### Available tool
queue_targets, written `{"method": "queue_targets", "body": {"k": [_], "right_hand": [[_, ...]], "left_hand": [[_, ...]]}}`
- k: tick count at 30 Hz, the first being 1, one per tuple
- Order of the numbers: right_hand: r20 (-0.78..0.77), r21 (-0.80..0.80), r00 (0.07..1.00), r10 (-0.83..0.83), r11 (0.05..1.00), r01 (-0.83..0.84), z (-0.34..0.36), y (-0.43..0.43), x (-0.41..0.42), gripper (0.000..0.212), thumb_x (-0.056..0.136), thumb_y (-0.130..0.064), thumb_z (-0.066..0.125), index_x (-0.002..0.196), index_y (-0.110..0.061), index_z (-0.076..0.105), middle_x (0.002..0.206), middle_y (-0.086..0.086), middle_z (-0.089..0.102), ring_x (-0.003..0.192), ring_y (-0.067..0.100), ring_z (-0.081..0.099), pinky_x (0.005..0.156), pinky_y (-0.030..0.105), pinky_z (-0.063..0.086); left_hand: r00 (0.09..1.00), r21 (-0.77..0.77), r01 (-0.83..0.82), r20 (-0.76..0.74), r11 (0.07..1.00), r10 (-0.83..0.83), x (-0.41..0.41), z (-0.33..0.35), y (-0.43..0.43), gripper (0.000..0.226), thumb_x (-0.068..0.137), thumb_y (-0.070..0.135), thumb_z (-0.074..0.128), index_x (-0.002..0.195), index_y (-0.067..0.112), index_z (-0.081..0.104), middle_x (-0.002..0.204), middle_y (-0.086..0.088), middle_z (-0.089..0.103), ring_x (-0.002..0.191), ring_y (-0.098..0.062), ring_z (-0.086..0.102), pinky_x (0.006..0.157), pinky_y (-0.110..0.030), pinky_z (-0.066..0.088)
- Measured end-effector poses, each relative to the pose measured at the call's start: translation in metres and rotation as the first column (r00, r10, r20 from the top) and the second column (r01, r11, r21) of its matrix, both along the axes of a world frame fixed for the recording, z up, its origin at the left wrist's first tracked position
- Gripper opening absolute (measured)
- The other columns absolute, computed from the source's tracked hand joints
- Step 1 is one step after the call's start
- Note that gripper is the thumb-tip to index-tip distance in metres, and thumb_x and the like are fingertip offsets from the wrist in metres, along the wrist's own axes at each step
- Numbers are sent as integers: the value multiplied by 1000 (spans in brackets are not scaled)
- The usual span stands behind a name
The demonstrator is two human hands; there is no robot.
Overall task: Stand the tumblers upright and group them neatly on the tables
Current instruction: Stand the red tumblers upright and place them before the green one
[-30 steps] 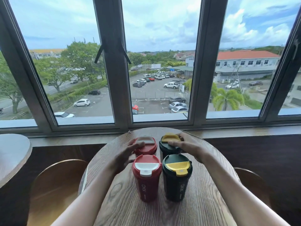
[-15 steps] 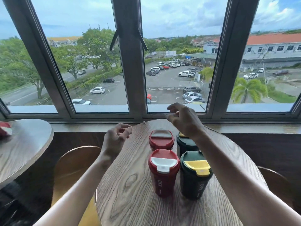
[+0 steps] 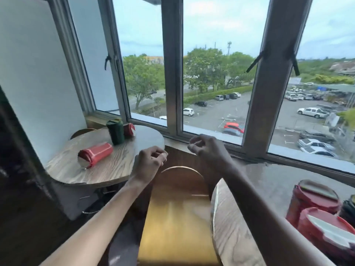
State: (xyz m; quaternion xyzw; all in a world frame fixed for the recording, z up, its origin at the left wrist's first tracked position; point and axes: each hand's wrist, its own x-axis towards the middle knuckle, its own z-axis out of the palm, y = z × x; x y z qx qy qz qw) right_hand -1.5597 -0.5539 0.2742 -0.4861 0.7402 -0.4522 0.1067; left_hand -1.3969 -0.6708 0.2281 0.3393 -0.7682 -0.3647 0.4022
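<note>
At left of frame, a round wood-grain surface [image 3: 115,169] carries a glossy red tumbler [image 3: 95,154] lying on its side, an upright dark green tumbler [image 3: 115,132] and a second red tumbler [image 3: 129,129] toppled behind it. Lift each fallen cylinder by its body, stand it beside the green. Left hand [image 3: 148,164] and right hand [image 3: 207,150] hover mid-frame, loosely curled, empty. Lower right, red-lidded tumblers [image 3: 315,200] stand grouped.

Four red tumblers [image 3: 95,154] [image 3: 129,129] [image 3: 313,202] [image 3: 326,235], two dark green tumblers [image 3: 115,131] [image 3: 348,210], two tables [image 3: 115,166] [image 3: 269,185], two hands [image 3: 148,166] [image 3: 209,150].

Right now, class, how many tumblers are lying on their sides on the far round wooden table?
2: a red tumbler near the table's middle, and another red one behind the upright dark green tumbler, partly hidden.
</note>
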Motion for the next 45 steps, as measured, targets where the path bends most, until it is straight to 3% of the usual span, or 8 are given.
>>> {"method": "queue_targets", "body": {"k": [3, 9, 13, 21, 30, 36, 39, 45], "right_hand": [[43, 2, 996, 84, 996, -84, -12, -43, 38, 20, 85, -27, 68, 103, -19, 72, 89, -4, 71, 79, 11, 65, 62, 18, 47], [173, -14, 960, 221, 975, -221, -41, -130, 91, 18, 84, -23, 70, 100, -15, 74, 84, 1, 73, 72, 14, 67, 70, 35, 57], [214, -23, 935, 285, 958, -286, -58, -195, 114, 15, 87, -18, 68, 100, -10, 72, 80, 2, 69, 71, 15, 63, 72, 31, 53], [242, -58, 924, 296, 955, -291, -76, -344, 140, 17, 87, -17, 68, 102, -10, 72, 85, -1, 70, 74, 7, 64, 68, 18, 51], [186, -3, 965, 183, 983, -186, -86, -444, 152, 15, 87, -22, 68, 101, -20, 73, 83, -12, 68, 79, 0, 64, 66, 12, 47], [139, 28, 989, 56, 998, -60, -89, -477, 162, 15, 87, -16, 68, 101, -13, 72, 92, 4, 67, 77, 8, 60, 61, 4, 44], [146, 63, 989, -16, 998, 7, -91, -476, 172, 15, 86, -16, 70, 100, -13, 73, 90, 4, 68, 77, 10, 61, 62, 4, 45], [145, 105, 988, -57, 994, 42, -102, -462, 206, 4, 83, -20, 74, 83, -24, 72, 82, -6, 68, 72, -8, 54, 69, 11, 42]], "left_hand": [[997, 34, -81, -19, 996, 81, 49, -7, -27, 11, 85, 19, 67, 77, 21, 74, 72, -1, 74, 67, -19, 70, 66, -32, 57], [964, 88, -252, -66, 964, 258, 124, -29, -82, 8, 80, 23, 66, 75, 24, 72, 73, -1, 74, 64, -16, 67, 57, -22, 49], [934, 55, -353, -34, 934, 355, 161, -47, -135, 10, 84, 21, 69, 78, 27, 74, 74, 3, 75, 67, -18, 68, 62, -31, 52], [897, -14, -442, -33, 897, 442, 185, -42, -282, 12, 90, 7, 65, 90, 12, 76, 81, 2, 73, 76, -6, 66, 59, -1, 43], [969, 98, -247, 28, 964, 245, 169, -51, -418, 10, 91, 12, 65, 92, 14, 75, 86, 3, 73, 80, -7, 66, 60, -6, 47], [1000, 132, 5, 2, 991, -5, 130, -53, -493, 12, 93, 18, 64, 102, 14, 69, 91, 1, 69, 84, -11, 65, 68, -19, 50], [991, 217, 136, -40, 967, -130, 111, -52, -521, 13, 93, 21, 64, 106, 19, 65, 95, 3, 67, 89, -12, 64, 74, -18, 48], [955, 395, 292, -75, 871, -286, 78, -57, -566, 39, 89, 27, 64, 124, 10, 63, 119, -10, 70, 107, -23, 64, 98, -35, 50]]}}
